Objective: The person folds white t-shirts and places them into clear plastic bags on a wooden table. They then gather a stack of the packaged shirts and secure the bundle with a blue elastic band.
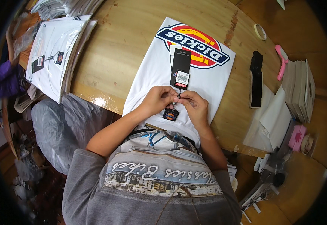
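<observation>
Glare spots the table (114, 56) between black corners.

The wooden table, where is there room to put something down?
Bare tabletop lies between the bagged pile and white shirt; a narrower strip lies between the shirt and black object. It's crowded on the shirt around the left hand and right hand, and by the white sheets on the right.

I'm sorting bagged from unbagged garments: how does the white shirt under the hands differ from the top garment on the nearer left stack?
The white shirt lies unbagged, while the stacked garment is covered in clear plastic. The white shirt's large colourful print faces up; the stacked garment's visible face looks mostly white. Both are white, with dark tags.
</observation>
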{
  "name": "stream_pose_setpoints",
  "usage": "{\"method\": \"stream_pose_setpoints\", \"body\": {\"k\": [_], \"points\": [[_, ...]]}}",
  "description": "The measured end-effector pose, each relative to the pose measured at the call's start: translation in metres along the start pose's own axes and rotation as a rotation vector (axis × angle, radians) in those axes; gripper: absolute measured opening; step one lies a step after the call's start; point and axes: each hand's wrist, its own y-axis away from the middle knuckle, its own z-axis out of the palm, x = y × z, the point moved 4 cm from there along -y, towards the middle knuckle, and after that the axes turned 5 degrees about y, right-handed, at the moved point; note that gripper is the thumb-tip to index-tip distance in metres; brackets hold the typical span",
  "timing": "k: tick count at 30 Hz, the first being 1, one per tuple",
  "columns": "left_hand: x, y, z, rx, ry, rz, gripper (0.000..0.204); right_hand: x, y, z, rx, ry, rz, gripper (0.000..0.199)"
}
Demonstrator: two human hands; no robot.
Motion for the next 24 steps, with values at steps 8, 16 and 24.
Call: {"method": "stream_pose_setpoints", "body": {"k": [8,16,24], "points": [[-0.002,0.0,0.0,0.007,-0.037,0.0,0.009,0.002,-0.001,-0.002,0.013,0.152,-0.02,0.009],[0.001,0.0,0.001,0.029,-0.009,-0.015,0.009,0.005,-0.002,-0.002,0.05,0.075,0.065,0.009],[-0.001,0.001,0.002,0.028,-0.048,-0.027,0.006,-0.012,-0.005,0.001,0.038,0.331,-0.121,0.011]]}}
